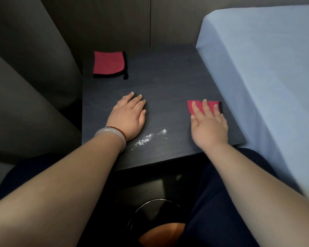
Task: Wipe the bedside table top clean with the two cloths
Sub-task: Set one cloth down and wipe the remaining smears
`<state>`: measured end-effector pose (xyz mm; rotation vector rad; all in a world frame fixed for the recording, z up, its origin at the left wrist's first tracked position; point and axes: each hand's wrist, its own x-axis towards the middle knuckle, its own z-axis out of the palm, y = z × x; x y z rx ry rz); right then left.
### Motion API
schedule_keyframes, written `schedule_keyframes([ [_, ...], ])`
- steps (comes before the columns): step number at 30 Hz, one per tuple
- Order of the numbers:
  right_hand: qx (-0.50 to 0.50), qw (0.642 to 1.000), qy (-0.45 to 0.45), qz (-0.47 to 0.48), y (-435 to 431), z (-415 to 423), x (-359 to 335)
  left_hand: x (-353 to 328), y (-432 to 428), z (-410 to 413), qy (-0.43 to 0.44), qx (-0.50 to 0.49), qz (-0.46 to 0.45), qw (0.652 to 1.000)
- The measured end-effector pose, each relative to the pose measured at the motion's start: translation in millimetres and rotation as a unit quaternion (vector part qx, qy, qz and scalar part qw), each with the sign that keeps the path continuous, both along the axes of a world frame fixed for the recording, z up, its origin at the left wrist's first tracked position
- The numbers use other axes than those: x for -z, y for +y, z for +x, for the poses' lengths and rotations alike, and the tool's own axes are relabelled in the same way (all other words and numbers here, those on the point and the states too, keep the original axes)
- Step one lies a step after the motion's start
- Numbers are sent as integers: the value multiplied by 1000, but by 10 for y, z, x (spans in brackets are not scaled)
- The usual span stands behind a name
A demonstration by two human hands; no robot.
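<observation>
The dark bedside table top [168,82] fills the middle of the view. A folded red cloth with black edging [108,64] lies flat at its far left corner. A second red cloth [208,104] sits near the right edge, and my right hand [210,125] presses flat on it with fingers spread. My left hand [128,116] rests palm down on the bare top, left of centre, holding nothing. A streak of white powder [150,138] lies near the front edge, between my two wrists.
A bed with a light blue sheet [266,77] borders the table's right side. Dark upholstered panels [30,77] stand at the left. Below the front edge sits a round black bin [157,213]. Dark wall panels rise behind.
</observation>
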<state>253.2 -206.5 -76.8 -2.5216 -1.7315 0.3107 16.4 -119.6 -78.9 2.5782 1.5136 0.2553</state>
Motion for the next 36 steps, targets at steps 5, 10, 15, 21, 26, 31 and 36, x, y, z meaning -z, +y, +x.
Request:
schedule_keyframes([
  [5,-154,988,0,3,-267,-224,-37,-7,10,5,4,-2,9,1000],
  [10,-83,996,-4,-13,-29,-24,5,-61,-72,-20,15,-14,28,999],
  [15,-63,998,1,-19,-78,-182,-35,-61,-205,-102,2,-9,58,998],
  [21,-183,983,-10,-10,-342,-232,-40,20,-242,-73,3,-8,28,1000],
  [26,46,999,-4,-22,-7,98,-16,47,-231,-78,3,1,38,999],
  [31,-167,986,5,2,-480,-589,-43,53,-227,-67,-2,2,45,999],
  [36,19,999,-8,-28,-80,246,-22,48,-226,-78,-1,6,48,999],
])
